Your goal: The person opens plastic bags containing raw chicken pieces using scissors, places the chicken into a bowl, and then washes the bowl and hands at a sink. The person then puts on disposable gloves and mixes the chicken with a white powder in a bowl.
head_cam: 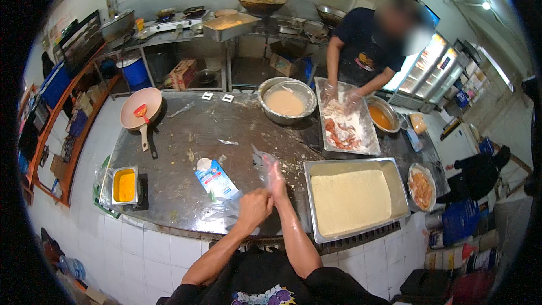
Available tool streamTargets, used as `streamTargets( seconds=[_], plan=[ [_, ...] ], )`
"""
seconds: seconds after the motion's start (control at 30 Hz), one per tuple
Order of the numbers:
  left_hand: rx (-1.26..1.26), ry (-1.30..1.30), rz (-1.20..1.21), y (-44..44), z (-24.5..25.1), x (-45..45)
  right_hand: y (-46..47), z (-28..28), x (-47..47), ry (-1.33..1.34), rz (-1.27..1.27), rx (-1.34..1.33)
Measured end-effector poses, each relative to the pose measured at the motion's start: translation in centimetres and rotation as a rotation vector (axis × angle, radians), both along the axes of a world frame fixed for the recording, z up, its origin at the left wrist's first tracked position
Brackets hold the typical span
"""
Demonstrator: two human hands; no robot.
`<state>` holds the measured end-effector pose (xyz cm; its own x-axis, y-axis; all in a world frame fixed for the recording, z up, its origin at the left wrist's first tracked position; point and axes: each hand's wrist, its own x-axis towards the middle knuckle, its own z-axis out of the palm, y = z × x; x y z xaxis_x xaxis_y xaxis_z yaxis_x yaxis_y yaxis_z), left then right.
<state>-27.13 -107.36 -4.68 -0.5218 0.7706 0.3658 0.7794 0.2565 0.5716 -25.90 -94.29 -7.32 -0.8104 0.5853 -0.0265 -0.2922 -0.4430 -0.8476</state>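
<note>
Over the near middle of the dark worktop (pixel 178 195), my right hand (pixel 275 182) is raised with a clear plastic glove (pixel 261 163) around its fingers. My left hand (pixel 256 207) is closed on the glove's edge by the right wrist. Just left of them lies a blue and white glove packet (pixel 218 180), with crumpled clear plastic (pixel 218 216) below it. To the right of my hands is a deep metal tray (pixel 311 195) of pale yellow crumbs (pixel 351 201).
A co-worker (pixel 364 51) works both hands in a tray of flour and meat (pixel 368 146). Near it stand a bowl of batter (pixel 284 101), a bowl of orange liquid (pixel 381 117) and a bowl of raw meat (pixel 422 186). Left are a pan (pixel 139 106) and a small yellow-filled container (pixel 125 185).
</note>
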Motion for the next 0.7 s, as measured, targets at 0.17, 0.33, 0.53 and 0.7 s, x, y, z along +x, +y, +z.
streamTargets(
  seconds=[0.17, 0.33, 0.53, 0.7],
  plan=[
    [0.125, 0.023, 0.167, 0.7, 2.2, -2.6, -0.6, -2.1, -0.2, -0.197, 0.037, 0.434],
    [0.207, 0.219, -0.077, 1.4, 4.0, -3.3, 1.0, -2.6, -2.6, -0.211, 0.146, -0.196],
    [0.115, 0.147, -0.003, 1.2, 2.7, -3.1, 1.5, -0.8, -2.7, -0.145, 0.07, 0.076],
    [-0.032, -0.055, 0.07, 1.8, 0.6, -3.2, 0.6, 1.7, -0.7, 0.211, 0.1, -0.173]
  ],
)
